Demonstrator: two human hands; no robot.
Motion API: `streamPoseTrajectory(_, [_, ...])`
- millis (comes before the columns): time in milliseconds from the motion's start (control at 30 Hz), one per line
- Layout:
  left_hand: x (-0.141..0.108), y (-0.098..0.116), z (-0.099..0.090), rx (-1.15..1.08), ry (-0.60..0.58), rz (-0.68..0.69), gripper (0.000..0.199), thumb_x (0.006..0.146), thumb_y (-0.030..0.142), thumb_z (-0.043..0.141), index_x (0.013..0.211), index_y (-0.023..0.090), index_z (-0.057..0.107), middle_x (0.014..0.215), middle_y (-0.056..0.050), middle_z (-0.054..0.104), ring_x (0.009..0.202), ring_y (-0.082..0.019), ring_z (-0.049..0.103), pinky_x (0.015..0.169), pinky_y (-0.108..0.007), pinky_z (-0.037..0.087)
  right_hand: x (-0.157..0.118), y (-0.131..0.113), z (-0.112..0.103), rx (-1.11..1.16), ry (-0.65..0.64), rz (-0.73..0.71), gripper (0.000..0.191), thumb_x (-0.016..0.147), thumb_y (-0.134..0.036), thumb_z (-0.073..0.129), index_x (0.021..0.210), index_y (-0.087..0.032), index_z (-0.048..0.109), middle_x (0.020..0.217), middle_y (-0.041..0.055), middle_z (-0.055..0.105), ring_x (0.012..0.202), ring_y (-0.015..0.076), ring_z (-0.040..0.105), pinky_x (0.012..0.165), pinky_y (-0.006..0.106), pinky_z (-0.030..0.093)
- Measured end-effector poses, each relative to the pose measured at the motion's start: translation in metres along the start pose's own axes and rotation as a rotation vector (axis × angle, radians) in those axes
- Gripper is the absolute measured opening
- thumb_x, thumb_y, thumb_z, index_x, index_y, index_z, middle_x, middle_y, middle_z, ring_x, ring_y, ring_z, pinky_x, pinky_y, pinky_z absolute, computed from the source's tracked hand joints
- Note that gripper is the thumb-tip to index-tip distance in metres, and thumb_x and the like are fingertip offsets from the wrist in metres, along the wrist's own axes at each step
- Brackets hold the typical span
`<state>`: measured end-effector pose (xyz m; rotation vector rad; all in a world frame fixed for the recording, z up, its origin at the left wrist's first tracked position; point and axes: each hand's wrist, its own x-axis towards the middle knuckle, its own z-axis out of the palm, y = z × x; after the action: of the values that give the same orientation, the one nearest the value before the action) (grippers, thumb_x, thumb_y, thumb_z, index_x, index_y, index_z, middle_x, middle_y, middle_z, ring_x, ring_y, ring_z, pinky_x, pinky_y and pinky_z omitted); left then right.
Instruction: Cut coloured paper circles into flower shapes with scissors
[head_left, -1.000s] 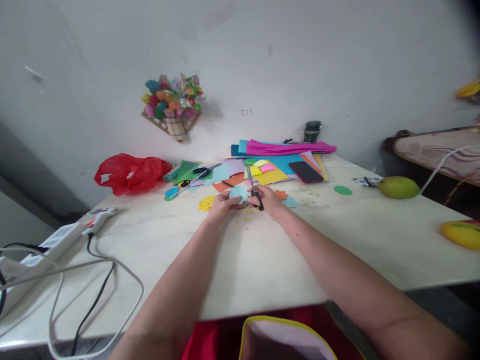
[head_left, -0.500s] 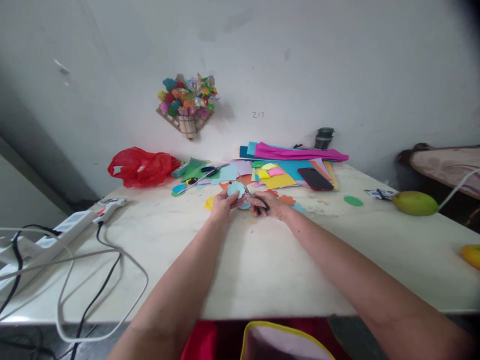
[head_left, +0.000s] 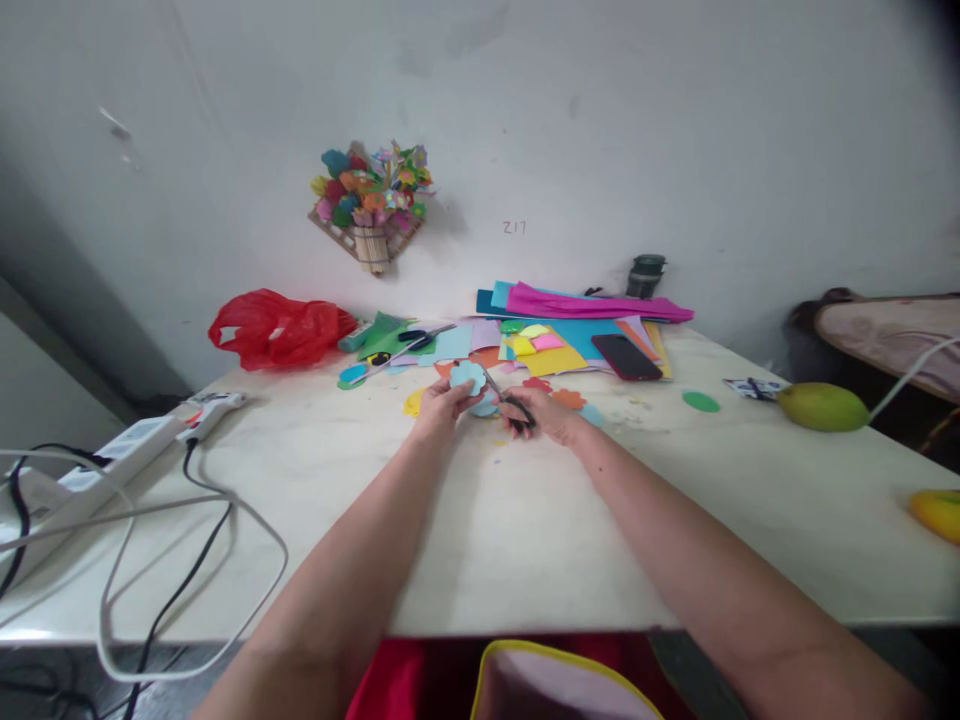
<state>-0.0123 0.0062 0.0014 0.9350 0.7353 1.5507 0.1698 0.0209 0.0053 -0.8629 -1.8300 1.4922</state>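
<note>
My left hand (head_left: 444, 404) pinches a light blue scalloped paper flower (head_left: 467, 377) above the table. Wrapped round the black handles of a pair of scissors (head_left: 517, 405) is my right hand (head_left: 544, 414); the blades point up and left, close to the flower's right edge. Whether they touch the paper cannot be made out. Another light blue cutout (head_left: 485, 405) lies just below the held flower. Red and orange paper flowers (head_left: 568, 399) lie beyond my right hand, and a yellow one (head_left: 414, 403) is left of my left hand.
Coloured paper sheets (head_left: 562, 358), a phone (head_left: 627, 357) and a second pair of scissors (head_left: 417, 340) lie toward the wall. A red plastic bag (head_left: 281, 330) is at the back left. Power strips (head_left: 135, 455) with cables occupy the left side; a green mango (head_left: 823, 407) lies right.
The whole view has shifted slightly. The scissors in my right hand have turned a little, their blades steeper and looking more closed. My left hand still holds the light blue flower.
</note>
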Motion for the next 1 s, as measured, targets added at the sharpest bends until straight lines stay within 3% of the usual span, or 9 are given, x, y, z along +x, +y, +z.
streamPoseTrajectory(200, [-0.0001, 0.0011, 0.0030, -0.034, 0.010, 0.003, 0.021, 0.058, 0.015, 0.075, 0.078, 0.011, 0.068, 0.081, -0.006, 0.070, 0.077, -0.020, 0.067, 0.079, -0.033, 0.053, -0.0047, -0.0065, 0.0026, -0.053, 0.017, -0.002, 0.033, 0.074, -0.047, 0.061, 0.077, -0.016, 0.051, 0.062, -0.0001, 0.059, 0.045, 0.0080, 0.055, 0.034, 0.017, 0.033])
streamPoseTrajectory(1000, [0.0007, -0.0042, 0.0074, -0.151, 0.042, -0.016, 0.014, 0.057, 0.006, 0.072, 0.069, 0.010, 0.065, 0.078, -0.006, 0.068, 0.074, -0.016, 0.064, 0.080, -0.031, 0.052, -0.0049, -0.0034, 0.0079, -0.031, 0.066, -0.009, 0.035, 0.073, -0.049, 0.061, 0.078, -0.015, 0.053, 0.058, -0.0020, 0.054, 0.041, 0.0062, 0.050, 0.031, 0.016, 0.028])
